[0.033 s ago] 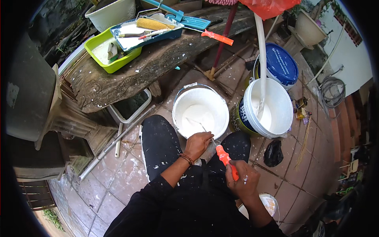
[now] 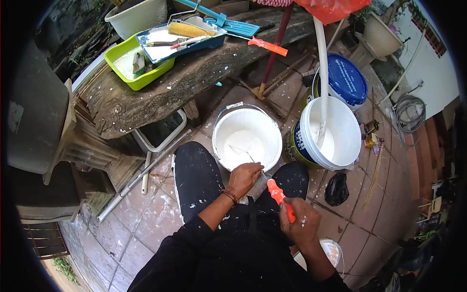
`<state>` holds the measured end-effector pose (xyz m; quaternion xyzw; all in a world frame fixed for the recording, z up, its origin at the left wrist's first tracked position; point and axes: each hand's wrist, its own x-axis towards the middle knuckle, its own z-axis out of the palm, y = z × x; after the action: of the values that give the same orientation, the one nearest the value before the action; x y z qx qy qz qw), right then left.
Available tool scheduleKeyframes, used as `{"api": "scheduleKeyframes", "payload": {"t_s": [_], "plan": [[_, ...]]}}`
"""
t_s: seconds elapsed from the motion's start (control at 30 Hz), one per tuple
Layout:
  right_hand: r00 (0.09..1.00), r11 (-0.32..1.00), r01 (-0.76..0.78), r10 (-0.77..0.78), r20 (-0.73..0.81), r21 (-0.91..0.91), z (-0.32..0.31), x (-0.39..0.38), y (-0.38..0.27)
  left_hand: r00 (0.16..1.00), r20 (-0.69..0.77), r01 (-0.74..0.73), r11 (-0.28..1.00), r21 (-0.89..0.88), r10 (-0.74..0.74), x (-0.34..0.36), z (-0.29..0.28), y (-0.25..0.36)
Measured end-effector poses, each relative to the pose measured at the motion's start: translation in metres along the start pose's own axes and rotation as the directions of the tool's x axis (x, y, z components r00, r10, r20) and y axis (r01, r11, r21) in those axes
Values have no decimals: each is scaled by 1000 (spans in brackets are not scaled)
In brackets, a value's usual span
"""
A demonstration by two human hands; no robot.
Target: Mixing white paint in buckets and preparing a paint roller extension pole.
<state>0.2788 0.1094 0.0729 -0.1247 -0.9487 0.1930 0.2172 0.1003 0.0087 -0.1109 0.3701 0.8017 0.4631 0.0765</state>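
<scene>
My right grip (image 2: 300, 221) is closed round the orange handle (image 2: 278, 194), low right of centre; my left grip (image 2: 244, 178) seems to pinch the thin metal rod (image 2: 251, 157), near centre. The rod's bent end hangs over the white bucket (image 2: 224, 130) at mid-frame, paint (image 2: 250, 140) inside; whether it dips in, I can't tell. I judge the step in hand to be working along the rod with my left fingers. The next move calls for a steady handle and a light pinch.
</scene>
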Motion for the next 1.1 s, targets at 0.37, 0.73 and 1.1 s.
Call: {"api": "scheduleKeyframes", "payload": {"t_s": [0.37, 0.73, 1.1], "plan": [[981, 973, -148, 166, 96, -175, -29, 9, -27, 1000, 24, -9, 992, -123, 12, -2, 8, 21], [917, 917, -359, 381, 120, -172, -65, 15, -40, 991, 128, 52, 993, -106, -39, -20, -9, 57], [839, 856, -515, 516, 172, -52, -73, -1, 2, 988, 149, -49, 998, 45, 42, -10, -4, 46]]}}
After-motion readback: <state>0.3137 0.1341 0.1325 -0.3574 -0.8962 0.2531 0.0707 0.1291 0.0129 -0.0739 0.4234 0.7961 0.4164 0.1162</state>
